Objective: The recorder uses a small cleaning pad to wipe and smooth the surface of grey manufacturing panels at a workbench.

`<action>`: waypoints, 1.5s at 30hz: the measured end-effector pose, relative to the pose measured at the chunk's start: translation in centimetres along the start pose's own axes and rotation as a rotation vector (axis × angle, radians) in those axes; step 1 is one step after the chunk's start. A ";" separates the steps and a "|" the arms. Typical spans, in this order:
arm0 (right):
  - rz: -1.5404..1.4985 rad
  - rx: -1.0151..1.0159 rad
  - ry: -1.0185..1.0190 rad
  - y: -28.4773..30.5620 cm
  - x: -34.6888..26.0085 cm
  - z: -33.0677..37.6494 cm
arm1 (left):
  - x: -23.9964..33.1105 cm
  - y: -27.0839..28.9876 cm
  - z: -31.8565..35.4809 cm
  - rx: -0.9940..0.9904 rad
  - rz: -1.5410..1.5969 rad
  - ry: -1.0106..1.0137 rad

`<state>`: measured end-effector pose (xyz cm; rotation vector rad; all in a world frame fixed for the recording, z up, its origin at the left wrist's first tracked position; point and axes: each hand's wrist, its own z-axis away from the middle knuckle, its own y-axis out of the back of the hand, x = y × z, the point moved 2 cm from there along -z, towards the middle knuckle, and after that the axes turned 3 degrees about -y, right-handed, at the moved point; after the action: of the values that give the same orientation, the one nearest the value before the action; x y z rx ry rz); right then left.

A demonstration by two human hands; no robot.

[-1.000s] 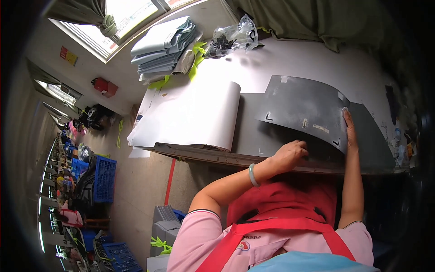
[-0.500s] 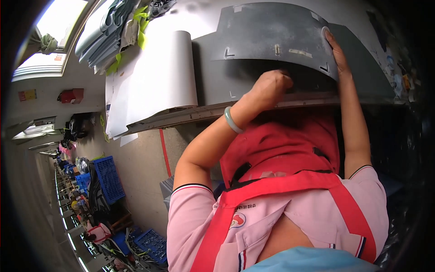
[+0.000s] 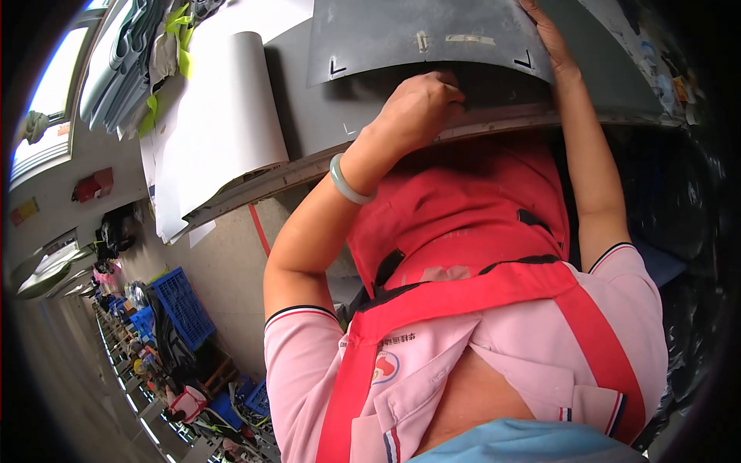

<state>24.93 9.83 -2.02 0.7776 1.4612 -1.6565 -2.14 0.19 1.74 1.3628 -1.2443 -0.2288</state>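
A dark grey sheet (image 3: pixel 394 35) with black corner marks and strips of tape bows up off the grey work surface (image 3: pixel 309 100). My right hand (image 3: pixel 552 38) grips the sheet at its right edge; its fingertips run out of view at the top. My left hand (image 3: pixel 424 104), below a pale green bangle (image 3: pixel 347 182), is closed in a fist at the sheet's raised near edge, just above the table edge. A small dark bit shows by its fingers, too little to name.
A large roll of white sheet (image 3: pixel 243 108) lies left of the grey surface. Folded grey material (image 3: pixel 127 62) and yellow-green strips (image 3: pixel 181 38) hang at the far left. Blue crates (image 3: pixel 184 307) stand on the floor, with a person (image 3: pixel 187 403) farther off. Small items (image 3: pixel 671 85) lie at the far right.
The whole view has shifted, so the table and sheet sit higher and further left. Both hands keep about the same places at the sheet.
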 end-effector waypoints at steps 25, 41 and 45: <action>-0.122 0.039 0.070 3.0 1.1 -0.5 | 1.1 0.5 1.8 -0.115 -0.231 -0.010; -0.081 0.039 0.181 10.1 -6.4 6.0 | 6.7 -6.7 -14.1 0.233 -0.163 -0.290; -0.097 0.019 0.205 5.5 -5.2 8.4 | 5.7 -1.3 -10.4 0.297 -0.127 -0.285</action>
<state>32.74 2.15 0.90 0.9232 1.6495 -1.7049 8.66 1.77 6.44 1.7122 -1.4717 -0.3477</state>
